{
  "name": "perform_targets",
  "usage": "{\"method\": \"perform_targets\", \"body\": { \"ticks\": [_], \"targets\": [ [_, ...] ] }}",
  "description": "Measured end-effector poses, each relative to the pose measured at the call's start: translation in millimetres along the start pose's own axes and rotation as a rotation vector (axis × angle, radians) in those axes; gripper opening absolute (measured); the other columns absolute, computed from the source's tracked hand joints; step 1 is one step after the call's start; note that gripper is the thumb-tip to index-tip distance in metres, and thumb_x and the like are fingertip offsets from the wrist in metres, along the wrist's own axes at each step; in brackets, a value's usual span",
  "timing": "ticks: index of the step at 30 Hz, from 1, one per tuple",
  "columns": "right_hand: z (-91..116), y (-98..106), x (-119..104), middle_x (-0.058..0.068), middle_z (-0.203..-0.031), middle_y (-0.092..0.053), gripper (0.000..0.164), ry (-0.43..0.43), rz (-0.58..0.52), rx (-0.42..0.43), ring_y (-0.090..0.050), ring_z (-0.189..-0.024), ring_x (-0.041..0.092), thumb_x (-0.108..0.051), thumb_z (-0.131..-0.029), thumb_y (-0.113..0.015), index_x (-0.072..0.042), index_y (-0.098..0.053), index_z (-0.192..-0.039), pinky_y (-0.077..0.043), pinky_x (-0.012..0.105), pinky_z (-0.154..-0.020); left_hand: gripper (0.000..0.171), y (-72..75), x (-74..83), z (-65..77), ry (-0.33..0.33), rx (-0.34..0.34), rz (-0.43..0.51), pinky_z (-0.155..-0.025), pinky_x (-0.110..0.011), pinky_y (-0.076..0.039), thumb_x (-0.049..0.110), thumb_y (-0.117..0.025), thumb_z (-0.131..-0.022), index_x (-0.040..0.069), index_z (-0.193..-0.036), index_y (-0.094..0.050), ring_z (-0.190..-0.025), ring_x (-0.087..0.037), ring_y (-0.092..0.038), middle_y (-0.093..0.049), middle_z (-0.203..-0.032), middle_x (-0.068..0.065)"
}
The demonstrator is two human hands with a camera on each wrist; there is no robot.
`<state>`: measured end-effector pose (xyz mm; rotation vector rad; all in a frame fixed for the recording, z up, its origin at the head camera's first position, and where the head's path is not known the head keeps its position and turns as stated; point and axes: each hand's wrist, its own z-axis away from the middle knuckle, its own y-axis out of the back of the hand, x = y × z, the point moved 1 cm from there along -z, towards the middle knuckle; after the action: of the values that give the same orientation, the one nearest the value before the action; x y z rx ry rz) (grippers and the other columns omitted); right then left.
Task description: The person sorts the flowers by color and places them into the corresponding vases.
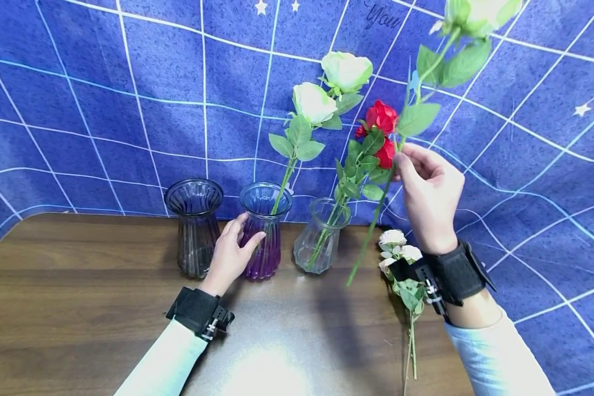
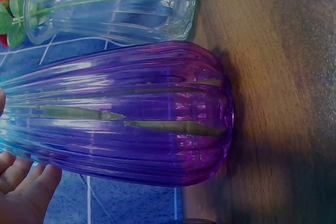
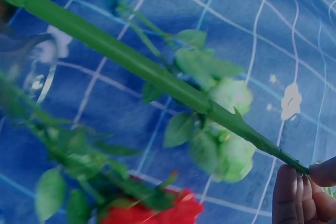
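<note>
My right hand (image 1: 433,184) pinches the green stem (image 3: 121,51) of a white-green rose (image 1: 480,14) between thumb and fingers. The bloom is at the top edge of the head view, and the stem slants down with its lower end above the table. My left hand (image 1: 230,256) holds the blue-and-purple glass vase (image 1: 263,250), thumb on the near side and fingers at its left. Two white-green roses (image 1: 346,71) stand in that vase, their stem ends showing through the purple glass (image 2: 178,156) in the left wrist view.
Left of the purple vase stands a dark grey glass vase (image 1: 196,236). To its right, a clear glass vase (image 1: 319,247) holds red roses (image 1: 381,116). Small pale roses (image 1: 393,237) lie on the wooden table (image 1: 79,308) at the right. Behind hangs a blue cloth (image 1: 153,71).
</note>
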<state>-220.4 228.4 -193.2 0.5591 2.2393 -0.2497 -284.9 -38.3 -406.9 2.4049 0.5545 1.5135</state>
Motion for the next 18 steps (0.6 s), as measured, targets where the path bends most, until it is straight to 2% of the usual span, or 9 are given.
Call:
{"method": "perform_targets", "body": {
  "ticks": [10, 18],
  "targets": [
    [-27, -47, -26, -0.003, -0.065, -0.066, 0.013, 0.055, -0.207, 0.040, -0.057, -0.052, 0.007, 0.002, -0.082, -0.062, 0.005, -0.070, -0.092, -0.051, 0.018, -0.053, 0.064, -0.9, 0.0, 0.8, -0.003, 0.000, 0.002, -0.101, -0.043, -0.045, 0.029, -0.067, -0.086, -0.002, -0.137, -0.042, -0.120, -0.036, -0.052, -0.048, -0.136, -0.020],
    [-44, -77, -48, 0.002, -0.070, -0.065, 0.012, 0.058, -0.291, 0.060, -0.057, -0.054, 0.010, 0.004, -0.082, -0.062, 0.007, -0.068, -0.093, -0.052, 0.018, -0.054, 0.063, -1.4, -0.6, 0.3, -0.008, 0.003, -0.003, -0.100, -0.042, -0.046, 0.030, -0.066, -0.087, -0.001, -0.137, -0.042, -0.120, -0.034, -0.053, -0.047, -0.136, -0.020]
  ]
}}
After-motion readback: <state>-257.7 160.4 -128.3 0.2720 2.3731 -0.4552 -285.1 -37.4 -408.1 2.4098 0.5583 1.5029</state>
